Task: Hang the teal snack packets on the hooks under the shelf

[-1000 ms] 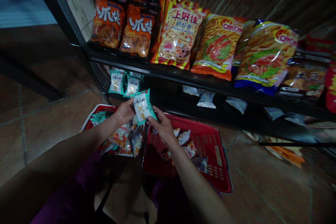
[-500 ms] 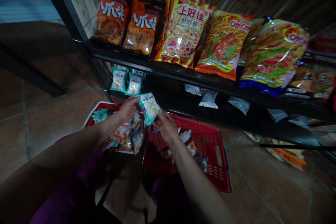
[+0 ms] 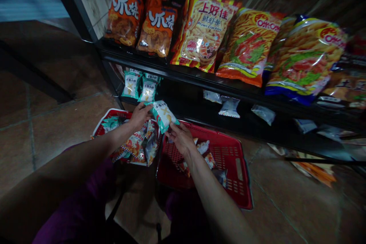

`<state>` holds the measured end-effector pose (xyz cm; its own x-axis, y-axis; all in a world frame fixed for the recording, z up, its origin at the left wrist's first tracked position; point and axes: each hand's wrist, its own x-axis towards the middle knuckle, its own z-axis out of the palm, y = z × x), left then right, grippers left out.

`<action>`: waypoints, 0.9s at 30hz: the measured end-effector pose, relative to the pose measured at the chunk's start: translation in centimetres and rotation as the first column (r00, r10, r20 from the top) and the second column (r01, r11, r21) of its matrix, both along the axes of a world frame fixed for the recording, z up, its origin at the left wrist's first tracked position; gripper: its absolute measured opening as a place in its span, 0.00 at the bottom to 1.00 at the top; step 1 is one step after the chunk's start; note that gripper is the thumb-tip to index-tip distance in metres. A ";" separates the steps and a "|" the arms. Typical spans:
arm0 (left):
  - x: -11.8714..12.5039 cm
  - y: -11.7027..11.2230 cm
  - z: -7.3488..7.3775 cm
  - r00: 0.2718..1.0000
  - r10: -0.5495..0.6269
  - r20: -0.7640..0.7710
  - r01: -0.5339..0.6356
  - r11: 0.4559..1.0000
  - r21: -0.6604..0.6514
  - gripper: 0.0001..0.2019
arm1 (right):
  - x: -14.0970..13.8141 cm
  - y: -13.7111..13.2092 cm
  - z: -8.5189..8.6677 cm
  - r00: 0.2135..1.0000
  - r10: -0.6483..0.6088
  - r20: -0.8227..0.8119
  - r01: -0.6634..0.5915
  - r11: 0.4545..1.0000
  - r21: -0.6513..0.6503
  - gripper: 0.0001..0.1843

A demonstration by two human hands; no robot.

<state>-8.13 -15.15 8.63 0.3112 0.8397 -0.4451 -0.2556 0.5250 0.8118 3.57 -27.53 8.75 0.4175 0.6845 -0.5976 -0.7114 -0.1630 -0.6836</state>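
Observation:
A small teal and white snack packet (image 3: 163,115) is held up between both hands in front of the lower shelf. My left hand (image 3: 140,116) pinches its top left corner. My right hand (image 3: 180,138) grips its lower right edge with closed fingers. Below the hands sit two red baskets: the left basket (image 3: 107,119) is piled with small snack packets, and the right basket (image 3: 233,167) holds a few packets. Two matching teal packets (image 3: 140,87) stand on the lower shelf just behind the held one.
A black shelf (image 3: 200,80) carries large crisp bags: orange ones (image 3: 143,19) at left, prawn crackers (image 3: 204,30), and more bags (image 3: 303,57) to the right. Small pale packets (image 3: 228,107) lie on the lower shelf. The floor is brown tile (image 3: 51,122).
The teal packet has tilted to the right and moved a little toward the lower shelf. Both hands stay on it. The view has shifted slightly.

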 end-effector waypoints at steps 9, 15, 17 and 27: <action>0.3 -0.3 0.4 0.998 0.032 0.051 -0.030 0.999 -0.044 0.11 | 0.5 0.0 -0.4 0.998 -0.024 -0.056 0.022 0.999 -0.028 0.16; 0.3 -0.3 0.3 0.998 0.046 0.039 -0.044 0.998 -0.053 0.10 | 0.7 0.1 -0.1 0.996 -0.046 -0.074 0.044 0.999 -0.027 0.14; 0.3 -0.3 0.4 0.998 0.044 0.036 -0.042 0.998 -0.041 0.10 | 0.7 0.1 0.2 0.995 -0.060 -0.076 0.058 0.998 -0.029 0.12; 0.1 -0.5 1.6 0.994 0.080 0.076 -0.072 0.992 -0.106 0.10 | 0.4 0.0 1.5 1.000 -0.006 -0.010 0.006 1.000 0.015 0.09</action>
